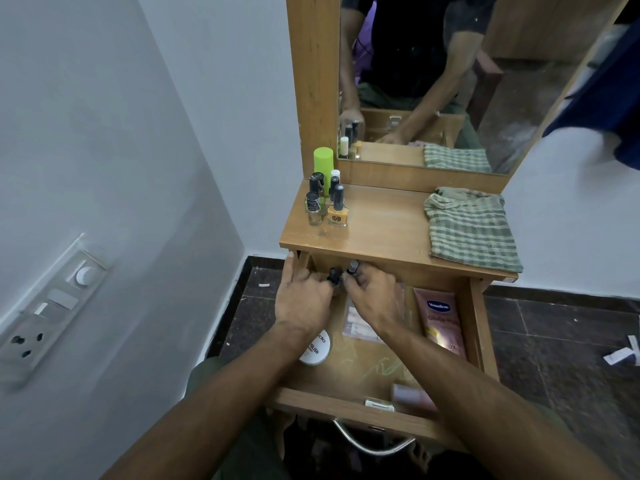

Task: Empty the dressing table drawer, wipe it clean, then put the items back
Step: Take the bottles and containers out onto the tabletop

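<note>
Over the open drawer (pixel 476 327), the left hand (pixel 304 299) and right hand (pixel 372 296) each curl fingers around a small dark-capped bottle (pixel 333 276), near the pink tube (pixel 440 323).

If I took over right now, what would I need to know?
Left hand grips a dark-capped nail polish bottle; right hand grips another, both at the back of the open wooden drawer.
Done: several small bottles stand on the tabletop.
Left in the drawer: pink Vaseline tube, white round tin, clear packet, pale tube.
Checked cloth waits for wiping.
</note>
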